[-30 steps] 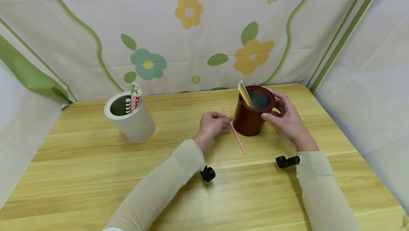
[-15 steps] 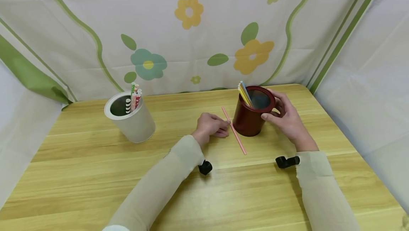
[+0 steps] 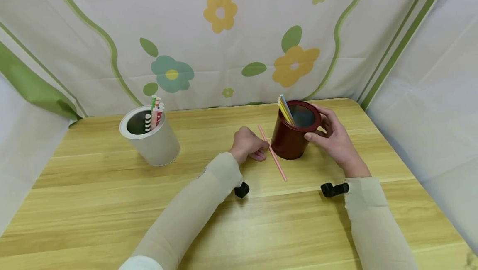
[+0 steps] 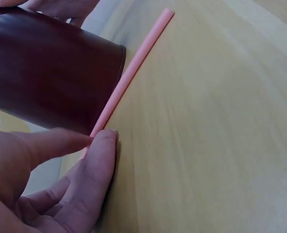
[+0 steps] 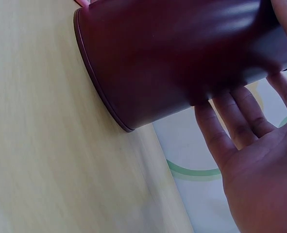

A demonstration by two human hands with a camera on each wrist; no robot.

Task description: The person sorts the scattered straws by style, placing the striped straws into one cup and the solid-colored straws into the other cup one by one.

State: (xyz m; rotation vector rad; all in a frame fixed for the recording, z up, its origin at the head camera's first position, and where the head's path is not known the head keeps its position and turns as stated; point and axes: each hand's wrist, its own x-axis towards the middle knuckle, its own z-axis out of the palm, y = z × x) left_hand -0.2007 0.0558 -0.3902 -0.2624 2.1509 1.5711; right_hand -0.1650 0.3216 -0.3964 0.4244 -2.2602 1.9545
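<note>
A plain pink straw (image 3: 278, 165) lies slantwise on the table, its middle close against the base of a dark red can (image 3: 289, 141). My left hand (image 3: 247, 143) pinches the straw there; in the left wrist view the thumb and forefinger (image 4: 102, 150) meet on it. Part of the straw is hidden behind those fingers. On the can's right side, my right hand (image 3: 334, 139) grips the can near its rim, the thumb in front and the other fingers behind. Several thin yellow and blue sticks (image 3: 285, 110) lean inside the upright can.
At the left of the wooden table (image 3: 93, 203) stands a white can (image 3: 158, 147) holding several patterned straws (image 3: 154, 116). A flowered cloth (image 3: 123, 13) hangs along the table's back edge, and pale cloth closes off both sides.
My left hand has shifted slightly at the straw, its thumb and forefinger now closed on the straw's middle. The straw, the red can and my right hand stay nearly where they were.
</note>
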